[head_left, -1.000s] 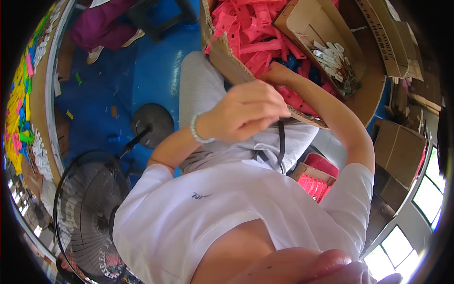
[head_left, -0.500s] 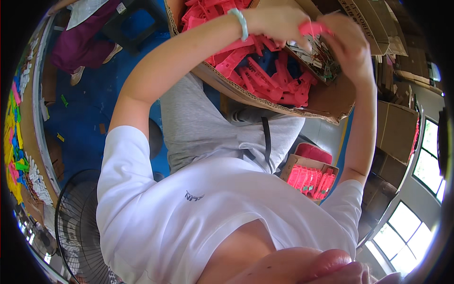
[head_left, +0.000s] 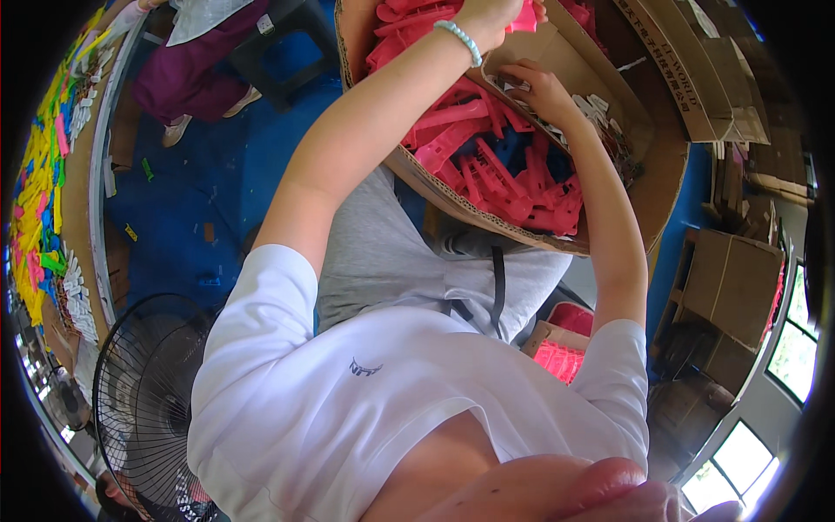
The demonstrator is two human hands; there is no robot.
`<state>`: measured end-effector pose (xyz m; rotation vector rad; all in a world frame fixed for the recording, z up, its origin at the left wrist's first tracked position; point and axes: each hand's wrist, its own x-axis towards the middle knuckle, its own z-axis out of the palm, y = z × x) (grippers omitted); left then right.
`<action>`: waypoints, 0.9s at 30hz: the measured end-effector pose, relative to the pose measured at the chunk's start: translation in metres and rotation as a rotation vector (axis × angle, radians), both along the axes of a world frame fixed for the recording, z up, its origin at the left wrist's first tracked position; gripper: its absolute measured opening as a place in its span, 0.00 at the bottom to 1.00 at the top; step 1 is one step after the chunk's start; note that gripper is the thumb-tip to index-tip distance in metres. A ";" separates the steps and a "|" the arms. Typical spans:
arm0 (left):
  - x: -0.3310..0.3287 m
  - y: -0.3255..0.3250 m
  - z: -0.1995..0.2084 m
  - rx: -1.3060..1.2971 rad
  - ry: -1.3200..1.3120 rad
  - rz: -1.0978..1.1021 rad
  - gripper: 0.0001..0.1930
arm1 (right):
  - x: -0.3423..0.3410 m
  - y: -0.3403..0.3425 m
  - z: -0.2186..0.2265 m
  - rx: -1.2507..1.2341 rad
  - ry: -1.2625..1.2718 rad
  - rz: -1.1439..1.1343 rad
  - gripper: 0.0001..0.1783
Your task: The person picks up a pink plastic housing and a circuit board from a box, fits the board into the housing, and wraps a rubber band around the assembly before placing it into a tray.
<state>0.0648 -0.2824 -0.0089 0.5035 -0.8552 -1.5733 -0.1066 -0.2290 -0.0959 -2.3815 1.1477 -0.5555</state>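
My left hand (head_left: 489, 21), with a beaded bracelet on its wrist, is closed round a pink plastic part (head_left: 524, 17) at the top edge; much of the part is cut off. My right hand (head_left: 541, 90) reaches down into a narrow inner cardboard tray (head_left: 600, 76), its fingers apart over it. Small white pieces with thin wires (head_left: 595, 111) lie in this tray beside the hand. Nothing shows clearly between the right fingers. Below both hands, a heap of pink plastic parts (head_left: 496, 178) fills the large cardboard box (head_left: 452, 202).
Cardboard boxes (head_left: 731, 287) are stacked at the right. A smaller box of pink parts (head_left: 557, 358) stands beside my leg. At the left are a black fan (head_left: 152, 391) and a table edge with colourful plastic pieces (head_left: 43, 217). Another person's legs (head_left: 196, 91) show near a dark stool (head_left: 291, 52).
My hands have parted. The left has moved up with the pink part, while the right has let go of it and moved down to the inner tray. The view has shifted slightly.
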 end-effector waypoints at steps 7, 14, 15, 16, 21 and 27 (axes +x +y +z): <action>0.008 -0.005 -0.016 -0.052 -0.206 -0.056 0.10 | -0.006 0.001 0.022 0.248 -0.201 -0.319 0.12; 0.014 0.003 -0.019 -0.477 -0.570 -0.232 0.21 | -0.028 0.015 0.060 0.206 -0.888 -0.401 0.07; 0.011 0.006 -0.019 -0.546 -0.682 -0.224 0.19 | -0.029 0.017 0.063 0.186 -0.917 -0.408 0.08; 0.009 0.009 -0.017 -0.615 -0.795 -0.214 0.18 | -0.030 0.019 0.066 0.176 -0.921 -0.405 0.08; -0.004 0.024 -0.005 -0.509 -0.664 -0.160 0.13 | -0.036 0.023 0.075 0.193 -1.084 -0.413 0.07; -0.023 0.038 0.006 -0.682 -0.733 0.240 0.14 | -0.038 0.027 0.084 0.265 -1.316 -0.332 0.07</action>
